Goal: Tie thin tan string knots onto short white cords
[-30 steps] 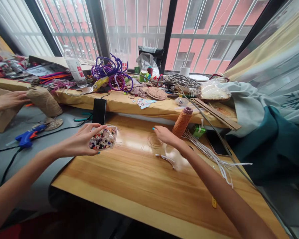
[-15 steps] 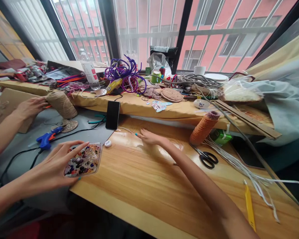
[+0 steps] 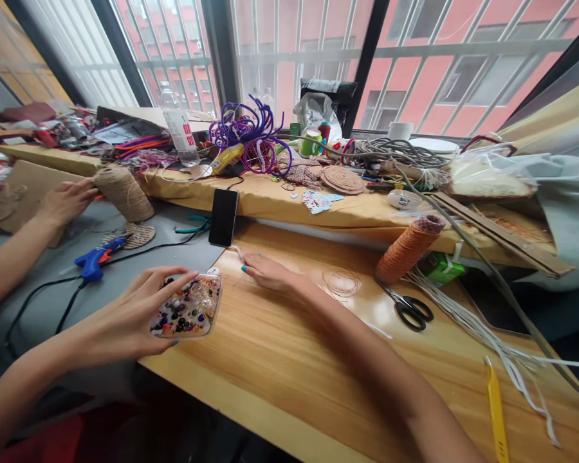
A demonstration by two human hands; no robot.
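My left hand (image 3: 130, 315) grips a clear plastic box (image 3: 216, 308) by its sides. Small beads of many colours fill the box, which is tilted above the table's front left edge. Low over the wooden table, my right hand (image 3: 269, 272) lies almost flat with its fingers stretched to the left. Its fingertips are at a short pale strand (image 3: 236, 253), just in front of a black phone (image 3: 223, 217). Whether they touch the strand I cannot tell. A small white round lid (image 3: 214, 271) is partly hidden behind the box.
At left, a co-worker's hand (image 3: 67, 199) is beside a twine spool (image 3: 124, 194). A blue glue gun (image 3: 94, 262) lies nearer. On the right are an orange cord spool (image 3: 410, 249), scissors (image 3: 412, 312), a thin wire coil (image 3: 341, 283), white cords (image 3: 468, 321) and yellow tweezers (image 3: 496, 411).
My right hand has moved left, to the strand by the phone. The bead box in my left hand has shifted right, now partly covering the white lid. The view has turned slightly.
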